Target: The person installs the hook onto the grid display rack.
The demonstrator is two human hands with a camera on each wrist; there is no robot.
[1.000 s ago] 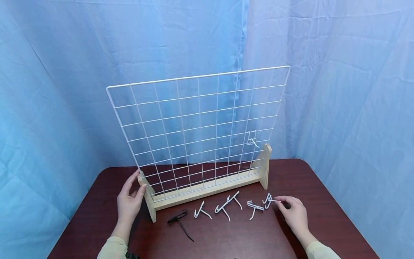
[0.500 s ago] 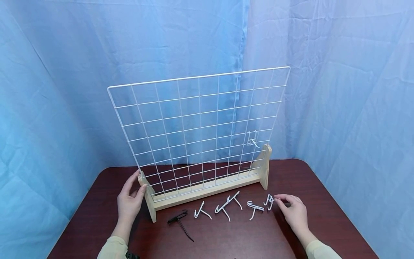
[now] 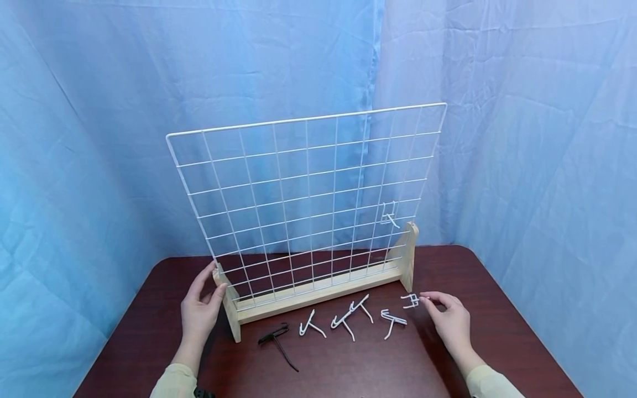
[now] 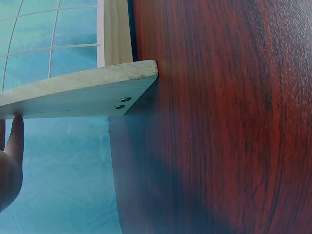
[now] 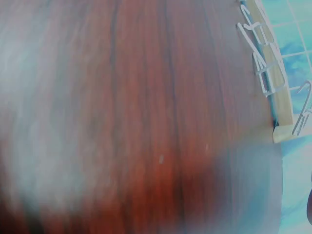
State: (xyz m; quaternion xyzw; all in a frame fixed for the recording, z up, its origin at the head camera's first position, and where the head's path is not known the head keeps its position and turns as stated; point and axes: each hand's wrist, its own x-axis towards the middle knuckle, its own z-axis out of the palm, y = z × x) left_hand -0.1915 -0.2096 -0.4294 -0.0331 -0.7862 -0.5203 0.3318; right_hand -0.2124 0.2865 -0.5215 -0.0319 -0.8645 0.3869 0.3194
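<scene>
In the head view, my right hand (image 3: 452, 323) pinches a white hook (image 3: 411, 301) by its stem, right of the loose white hooks (image 3: 395, 319); my left hand (image 3: 199, 310) grips the wooden stand (image 3: 231, 318) at its left end. The left wrist view shows my fingertip (image 4: 18, 123) on that end's outer face. In the right wrist view, I cannot tell my pinch.

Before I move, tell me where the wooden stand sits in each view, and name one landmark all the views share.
Head: the wooden stand lies below the picture's center, rising toward the right.
Left wrist: the wooden stand is at upper left, cut off by the left and top edges.
Right wrist: the wooden stand is at upper right, running down from the top edge.
Shared landmark: the white wire grid set in it.
</scene>
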